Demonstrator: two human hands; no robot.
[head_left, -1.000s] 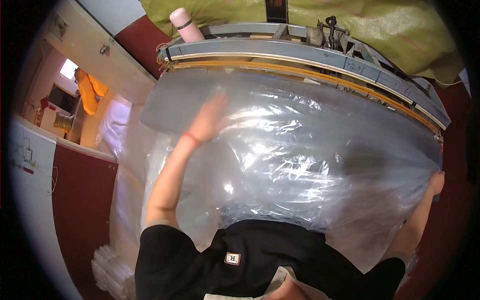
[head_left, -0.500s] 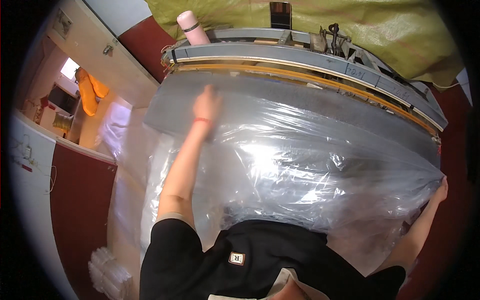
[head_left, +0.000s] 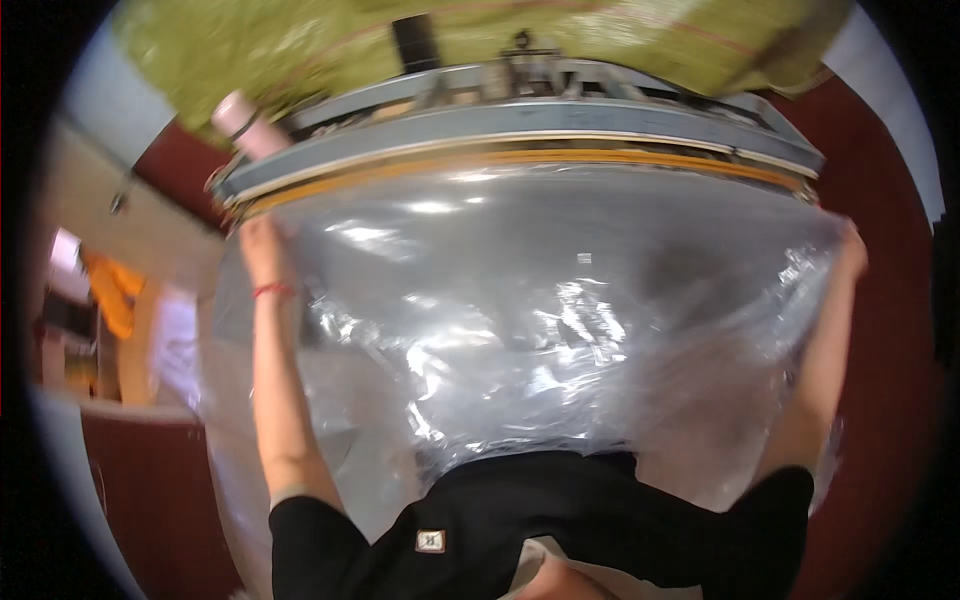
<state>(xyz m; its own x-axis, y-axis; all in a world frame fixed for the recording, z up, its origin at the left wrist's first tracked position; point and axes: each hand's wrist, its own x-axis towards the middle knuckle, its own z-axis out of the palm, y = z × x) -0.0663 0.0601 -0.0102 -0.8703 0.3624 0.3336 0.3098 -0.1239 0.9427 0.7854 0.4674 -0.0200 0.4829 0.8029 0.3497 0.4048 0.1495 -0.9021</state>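
Note:
A wide clear plastic sheet (head_left: 560, 260) is stretched between my two hands over a grey surface, its folds bright with glare. My left hand (head_left: 263, 248), a red band at its wrist, is closed on the sheet's far left corner. At the far right corner, my right hand (head_left: 852, 252) grips the same sheet and pulls it taut. Just beyond the sheet's far edge runs the grey metal bar (head_left: 500, 125) of a machine, with an orange strip (head_left: 540, 157) along its near side. The fingers of both hands are somewhat blurred.
On the machine's far left stands a pink flask (head_left: 250, 125). A metal clamp-like fitting (head_left: 522, 62) rises behind the bar. Yellow-green woven sheeting (head_left: 300, 45) hangs at the back. To the left is a doorway with an orange thing (head_left: 112, 295) beyond it.
My left hand has moved left and now grips the sheet's corner. The right hand has gone up and away, bringing the sheet's far edge to the bar. The view has turned.

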